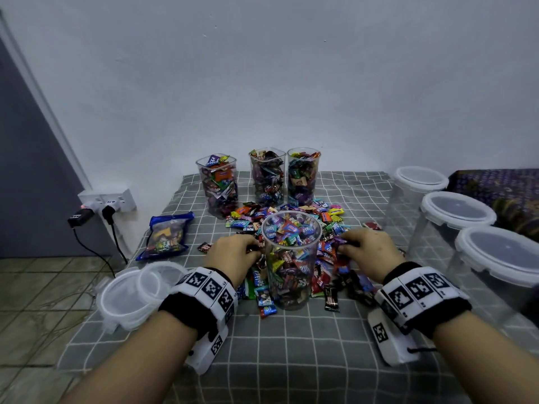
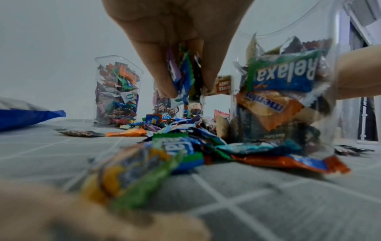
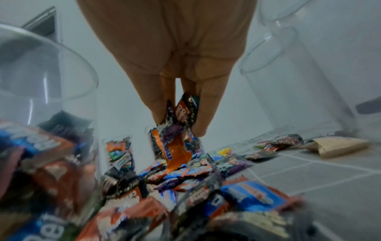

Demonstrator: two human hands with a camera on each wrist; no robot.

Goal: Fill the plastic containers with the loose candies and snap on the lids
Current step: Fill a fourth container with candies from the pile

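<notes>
item: open clear container (image 1: 291,258), upright at the near middle of the grey checked tablecloth (image 1: 291,360), filled well over halfway with wrapped sweets, lid not on. it stands in the middle of the loose candies (image 1: 291,212), likely so both hands can feed it from either side without reaching. left hand (image 1: 233,258): just left of the container, fingers drawn together and pinching a small bunch of wrappers (image 2: 183,78) off the cloth, blue and green among them. right hand (image 1: 367,252): just right of the container, fingers likewise closed on a few pieces, an orange wrapper (image 3: 177,151) dangling below the fingertips. three more filled containers (image 1: 269,177) stand in a row at the far side near the wall, still lidless, seemingly set back to keep the working space free. stack of clear lids (image 1: 137,295): at the near left corner, partly overhanging the table edge (handy for the left hand, but a nudge might tip them off). three larger tubs with lids on (image 1: 458,214) sit along the right side; whether they hold anything i cannot tell. blue bag of sweets (image 1: 166,234) lies flat at the left. judgement: filling of the fourth container is under way; both handfuls look ready to be lifted over the rim, and plenty of candy remains on the cloth.
</notes>
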